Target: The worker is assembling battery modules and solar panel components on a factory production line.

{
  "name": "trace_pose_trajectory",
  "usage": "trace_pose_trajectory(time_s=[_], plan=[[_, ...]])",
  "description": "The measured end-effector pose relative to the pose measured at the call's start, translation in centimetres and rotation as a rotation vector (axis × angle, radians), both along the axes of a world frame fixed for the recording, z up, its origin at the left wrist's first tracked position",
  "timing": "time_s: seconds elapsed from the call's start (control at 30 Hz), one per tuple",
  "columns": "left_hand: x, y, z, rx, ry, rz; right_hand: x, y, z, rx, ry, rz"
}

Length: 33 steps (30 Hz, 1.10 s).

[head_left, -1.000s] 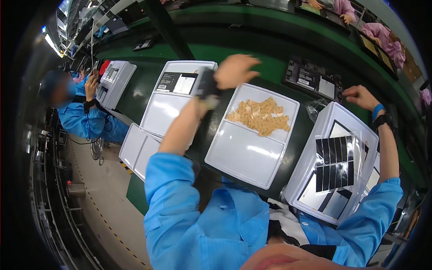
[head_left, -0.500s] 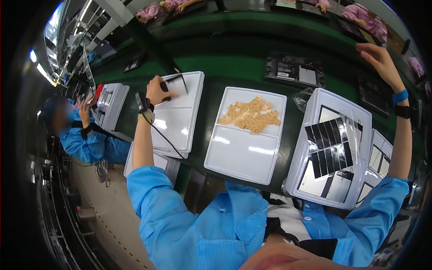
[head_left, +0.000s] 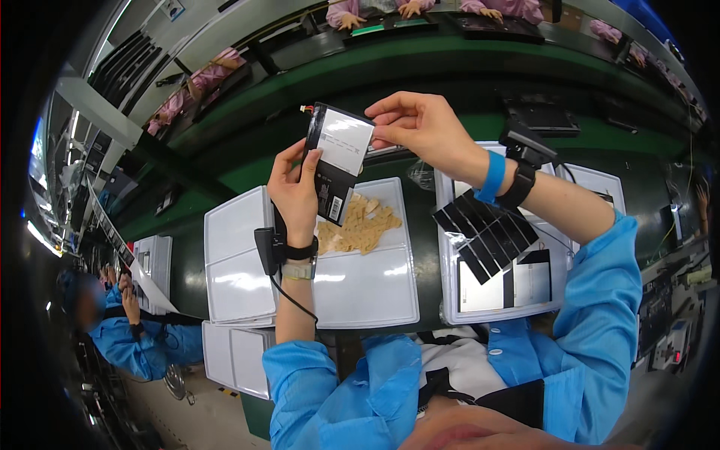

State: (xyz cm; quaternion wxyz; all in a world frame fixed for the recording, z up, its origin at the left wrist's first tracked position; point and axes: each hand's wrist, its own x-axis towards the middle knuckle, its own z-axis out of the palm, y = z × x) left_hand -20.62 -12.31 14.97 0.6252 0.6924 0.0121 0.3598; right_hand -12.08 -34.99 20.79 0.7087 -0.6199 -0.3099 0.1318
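Note:
A flat battery pack [head_left: 345, 142], with a silver-white face, black end parts and a short lead with a small plug, is held up over the middle tray. My left hand [head_left: 295, 187] grips its left side, thumb on the front. At its upper right corner, the fingers of my right hand [head_left: 427, 129] are pinched together; whether a thin film lies between them I cannot make out. Below is a white tray [head_left: 375, 289] with a heap of small tan pieces [head_left: 367, 231], partly hidden by the battery pack and my left hand.
To the right, a white tray [head_left: 450, 300] holds flat silver-and-black packs [head_left: 480, 281] under a sheet of black strips [head_left: 487, 232]. White trays [head_left: 236, 262] stand at left. A co-worker in blue [head_left: 146, 345] sits far left. People in pink work across the green line.
My left hand has come from the left tray to the middle and now holds the battery pack up. My right hand has swung in from the far right to its corner. The view has shifted.

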Motion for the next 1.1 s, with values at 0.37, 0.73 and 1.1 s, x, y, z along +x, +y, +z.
trace_pose_trajectory(time_s=[0.37,0.73,1.1], plan=[[-0.1,-2.1,-1.1,-0.416,-0.073,-0.129,2.6,-0.7,-2.6,-0.061,-0.010,-0.093],[-0.7,-3.7,-2.0,-0.193,0.106,0.032,-2.9,1.0,-3.7,0.004,0.231,-0.033],[-1.3,-3.6,-3.1,-0.584,0.203,-0.420,1.8,0.0,-5.5,-0.111,-0.043,-0.084]])
